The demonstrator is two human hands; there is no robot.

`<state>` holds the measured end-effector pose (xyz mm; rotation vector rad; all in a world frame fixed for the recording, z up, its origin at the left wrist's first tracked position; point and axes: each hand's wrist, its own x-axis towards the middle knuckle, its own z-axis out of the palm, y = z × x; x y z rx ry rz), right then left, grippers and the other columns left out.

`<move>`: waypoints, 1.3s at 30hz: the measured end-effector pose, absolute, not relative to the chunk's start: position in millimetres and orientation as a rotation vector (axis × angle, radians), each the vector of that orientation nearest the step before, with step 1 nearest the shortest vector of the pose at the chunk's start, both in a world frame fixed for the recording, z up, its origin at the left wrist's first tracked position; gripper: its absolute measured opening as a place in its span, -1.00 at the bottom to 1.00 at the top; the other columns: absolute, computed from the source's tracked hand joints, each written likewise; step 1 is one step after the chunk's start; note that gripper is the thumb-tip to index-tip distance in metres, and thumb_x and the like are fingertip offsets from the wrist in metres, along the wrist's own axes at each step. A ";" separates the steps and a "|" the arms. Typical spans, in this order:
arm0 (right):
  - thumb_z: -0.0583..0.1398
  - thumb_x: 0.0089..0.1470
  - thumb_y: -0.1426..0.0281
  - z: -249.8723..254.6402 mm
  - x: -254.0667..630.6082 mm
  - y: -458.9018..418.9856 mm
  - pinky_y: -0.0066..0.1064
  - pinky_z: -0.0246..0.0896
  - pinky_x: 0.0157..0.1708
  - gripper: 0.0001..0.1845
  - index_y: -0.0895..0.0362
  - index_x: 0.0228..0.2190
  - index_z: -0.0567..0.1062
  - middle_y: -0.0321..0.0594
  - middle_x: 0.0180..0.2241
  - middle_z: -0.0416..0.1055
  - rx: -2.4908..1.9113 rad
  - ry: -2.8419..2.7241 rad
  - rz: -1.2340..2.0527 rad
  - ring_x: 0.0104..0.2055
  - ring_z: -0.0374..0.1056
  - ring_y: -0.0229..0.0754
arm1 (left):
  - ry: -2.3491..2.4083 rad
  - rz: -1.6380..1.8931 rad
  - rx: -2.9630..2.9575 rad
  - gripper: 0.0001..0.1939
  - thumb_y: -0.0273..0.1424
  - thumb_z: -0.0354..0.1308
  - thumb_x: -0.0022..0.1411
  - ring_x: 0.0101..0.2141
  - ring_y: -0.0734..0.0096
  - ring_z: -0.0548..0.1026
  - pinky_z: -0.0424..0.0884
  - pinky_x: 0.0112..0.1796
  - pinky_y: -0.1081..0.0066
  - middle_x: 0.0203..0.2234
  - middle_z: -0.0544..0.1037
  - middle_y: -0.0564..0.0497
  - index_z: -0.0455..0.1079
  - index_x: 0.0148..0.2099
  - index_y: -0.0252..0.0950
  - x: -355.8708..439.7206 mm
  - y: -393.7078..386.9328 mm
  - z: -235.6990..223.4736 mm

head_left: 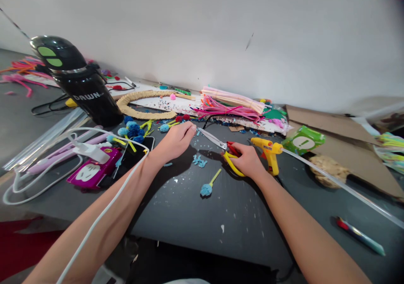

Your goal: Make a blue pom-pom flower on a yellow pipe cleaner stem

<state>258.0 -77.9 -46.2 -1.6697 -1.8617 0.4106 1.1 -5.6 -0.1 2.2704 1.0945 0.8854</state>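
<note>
My right hand [248, 160] grips a pair of scissors [216, 139] by its red and yellow handles. The blades point up and left, and their tips lie close to the fingers of my left hand [178, 141]. That left hand is closed in a pinch; what it holds is hidden behind the fingers. Below the blades sits a small heap of cut light-blue pieces [200, 161]. Nearer to me lies a light-blue pompom flower [206, 189] on a yellow-green stem. More blue pompoms [134, 129] with yellow-green stems are left of my left hand.
At left stand a black bottle [86, 90] and a purple power block [94, 170] whose white cable crosses my left forearm. A yellow glue gun [269, 151] with a clear glue stick is right of my right hand. Pink pipe cleaners [229, 107], a wrapped ring [126, 105] and cardboard [334, 128] lie behind.
</note>
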 end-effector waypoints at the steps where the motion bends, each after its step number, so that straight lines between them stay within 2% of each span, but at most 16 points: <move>1: 0.25 -0.08 0.25 -46.0 258.0 -78.0 -0.45 -0.04 -0.51 -0.80 0.14 -0.45 0.50 -0.33 -0.59 0.32 -1.670 -1.865 0.414 -0.52 0.15 -0.27 | 1.094 0.885 2.271 -0.64 -0.22 -0.18 0.41 -0.49 0.46 0.25 0.14 -0.42 0.42 -0.56 0.28 0.10 0.23 -0.39 -0.27 1.2 -5.5 -0.1; 10: 0.25 -0.09 0.27 -47.1 260.2 -77.1 -0.45 0.01 -0.49 -0.77 0.15 -0.37 0.56 -0.33 -0.58 0.34 -1.659 -1.864 0.432 -0.51 0.18 -0.26 | 1.097 0.882 2.272 -0.63 -0.22 -0.18 0.41 -0.50 0.45 0.25 0.15 -0.42 0.42 -0.57 0.28 0.09 0.24 -0.38 -0.27 1.5 -5.9 -0.2; 14: 0.24 -0.08 0.25 -46.8 258.7 -77.6 -0.45 -0.02 -0.50 -0.79 0.15 -0.46 0.50 -0.34 -0.59 0.31 -1.669 -1.853 0.393 -0.52 0.15 -0.27 | 1.096 0.891 2.267 -0.64 -0.22 -0.17 0.40 -0.50 0.46 0.25 0.15 -0.42 0.43 -0.57 0.28 0.09 0.24 -0.38 -0.27 1.4 -5.2 -0.2; 19: 0.27 -0.09 0.20 -44.6 255.6 -79.9 -0.47 -0.05 -0.52 -0.73 0.14 -0.53 0.39 -0.38 -0.61 0.25 -1.687 -1.845 0.376 -0.53 0.09 -0.32 | 1.103 0.892 2.261 -0.64 -0.22 -0.17 0.40 -0.50 0.46 0.25 0.15 -0.42 0.42 -0.57 0.29 0.09 0.24 -0.38 -0.27 1.1 -5.2 0.0; 28: 0.24 -0.05 0.14 -46.1 256.4 -78.5 -0.45 -0.05 -0.52 -0.70 0.14 -0.50 0.43 -0.33 -0.60 0.28 -1.674 -1.852 0.421 -0.52 0.11 -0.28 | 1.105 0.887 2.268 -0.64 -0.22 -0.18 0.41 -0.50 0.45 0.26 0.14 -0.42 0.42 -0.57 0.29 0.09 0.24 -0.38 -0.28 1.2 -5.6 1.0; 39: 0.25 -0.09 0.29 -48.0 259.6 -76.7 -0.46 -0.01 -0.49 -0.81 0.15 -0.41 0.53 -0.35 -0.58 0.30 -1.666 -1.857 0.452 -0.50 0.15 -0.28 | 1.097 0.890 2.255 -0.65 -0.23 -0.16 0.41 -0.49 0.48 0.27 0.16 -0.40 0.45 -0.55 0.31 0.10 0.25 -0.36 -0.28 1.1 -5.3 0.0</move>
